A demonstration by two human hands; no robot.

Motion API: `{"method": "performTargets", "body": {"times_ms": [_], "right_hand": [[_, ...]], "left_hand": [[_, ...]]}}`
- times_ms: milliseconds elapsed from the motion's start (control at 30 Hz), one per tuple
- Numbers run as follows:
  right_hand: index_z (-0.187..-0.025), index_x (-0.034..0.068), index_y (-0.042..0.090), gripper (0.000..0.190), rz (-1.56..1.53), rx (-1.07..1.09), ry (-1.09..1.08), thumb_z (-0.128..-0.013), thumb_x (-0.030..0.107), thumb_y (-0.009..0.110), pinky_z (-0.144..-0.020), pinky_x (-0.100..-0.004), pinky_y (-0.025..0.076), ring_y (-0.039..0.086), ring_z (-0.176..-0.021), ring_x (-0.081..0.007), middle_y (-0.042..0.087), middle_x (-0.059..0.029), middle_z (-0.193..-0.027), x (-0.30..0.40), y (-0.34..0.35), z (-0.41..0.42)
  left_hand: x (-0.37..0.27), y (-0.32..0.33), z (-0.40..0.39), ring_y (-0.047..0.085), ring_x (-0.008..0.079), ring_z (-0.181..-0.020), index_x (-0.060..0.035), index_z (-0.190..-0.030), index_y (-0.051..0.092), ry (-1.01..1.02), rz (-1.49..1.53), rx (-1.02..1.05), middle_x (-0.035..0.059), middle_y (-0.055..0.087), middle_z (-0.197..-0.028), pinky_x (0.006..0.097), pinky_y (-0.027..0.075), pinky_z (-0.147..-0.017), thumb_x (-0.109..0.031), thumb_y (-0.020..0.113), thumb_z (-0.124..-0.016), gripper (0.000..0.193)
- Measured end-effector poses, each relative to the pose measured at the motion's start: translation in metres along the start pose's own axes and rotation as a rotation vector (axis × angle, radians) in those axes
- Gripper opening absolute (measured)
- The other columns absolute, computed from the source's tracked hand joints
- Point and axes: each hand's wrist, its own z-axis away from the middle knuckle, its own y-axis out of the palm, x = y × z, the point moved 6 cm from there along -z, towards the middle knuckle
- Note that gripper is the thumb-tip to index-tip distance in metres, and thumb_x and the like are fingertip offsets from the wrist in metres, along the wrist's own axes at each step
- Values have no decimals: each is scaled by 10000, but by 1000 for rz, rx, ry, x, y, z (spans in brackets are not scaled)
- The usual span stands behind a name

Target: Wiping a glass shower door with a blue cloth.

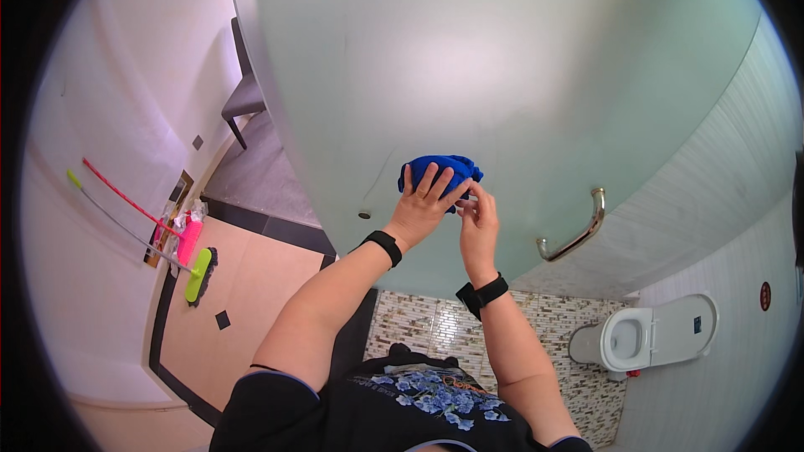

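Note:
A bunched blue cloth [447, 166] lies against a frosted glass door [440, 88] in front of me. Spread over the cloth, my left hand [422, 206] presses it flat to the glass, fingers apart. My right hand [480, 216] is just to the right, its thumb and fingertips at the cloth's lower right edge; whether they pinch the fabric is hard to tell. A curved metal door handle [581, 235] is fixed to the glass farther right. A small round metal fitting [364, 215] sits on the glass left of my hands.
At the right stands a white toilet [628, 338] with its lid raised, on mosaic-patterned floor [449, 326]. To the left, a green mop or broom head [200, 276] and a pink broom [190, 242] lean by the wall. A grey chair [246, 97] stands beyond the door's edge.

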Motion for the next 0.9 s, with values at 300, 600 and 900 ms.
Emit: {"method": "performTargets", "body": {"times_ms": [300,600,900], "right_hand": [[-1160,40,551,348,-29,22,31,-846,-91,477,-768,-290,507,578,-874,-171,517,-91,-1094,12,-1,-6],[-1225,34,507,413,-134,-45,-207,-845,-111,431,-797,-292,506,532,-953,-192,495,-99,-1092,87,-16,-45],[-1176,52,539,419,-23,-68,-319,-830,-141,402,-795,-284,482,526,-970,-190,511,-99,-1109,103,-32,-56]], "left_hand": [[6,-14,-7,-3,299,-1417,-304,-1394,363,-61,233,87,67,74,-1528,596,30,-1094,-177,614,-820,639],[25,-60,-93,160,334,-1389,-299,-1331,473,-88,309,-198,96,231,-1486,584,158,-1082,-131,609,-829,546],[16,-49,-109,102,314,-1405,-338,-1330,464,-95,169,-290,54,201,-1505,569,169,-1087,-145,627,-825,564]]}}
